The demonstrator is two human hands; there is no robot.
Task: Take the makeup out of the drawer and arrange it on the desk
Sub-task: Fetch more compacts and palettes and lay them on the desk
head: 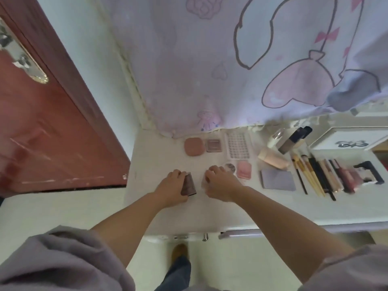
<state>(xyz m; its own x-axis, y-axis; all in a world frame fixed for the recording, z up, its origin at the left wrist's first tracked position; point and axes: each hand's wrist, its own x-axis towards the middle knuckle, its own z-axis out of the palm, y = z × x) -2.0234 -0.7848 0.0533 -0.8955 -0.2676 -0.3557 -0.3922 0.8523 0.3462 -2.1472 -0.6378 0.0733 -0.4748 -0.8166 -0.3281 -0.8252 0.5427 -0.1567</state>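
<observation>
Entry: both hands were over the left part of the white bench [159, 215].

Left hand [171, 189]: my fingers [177, 175] were curled round a small brownish-mauve palette [188, 185], which stood tilted on the bench with its dark lower edge toward me.

Right hand [220, 183]: knuckles up, fingertips bent down against the bench surface just right of the palette. Something faint and clear may have lain under them; I could not tell whether they gripped anything.

Back row by the wall, left to right: a rounded pink compact [193, 146], a small square mauve eyeshadow pan [214, 145], a clear grid tray [238, 148].

Nearer row: a small round item [230, 168] partly hidden behind my right hand, then a pink square case [244, 169] beside it, then a flat grey-lilac palette [277, 180].

Further right: a peach bottle [273, 158] lying on its side, a dark-capped bottle [294, 139], and brushes and pencils [319, 175] laid side by side.

The drawer front [241, 233] showed under the bench edge. A printed curtain [231, 59] hung over the back.
</observation>
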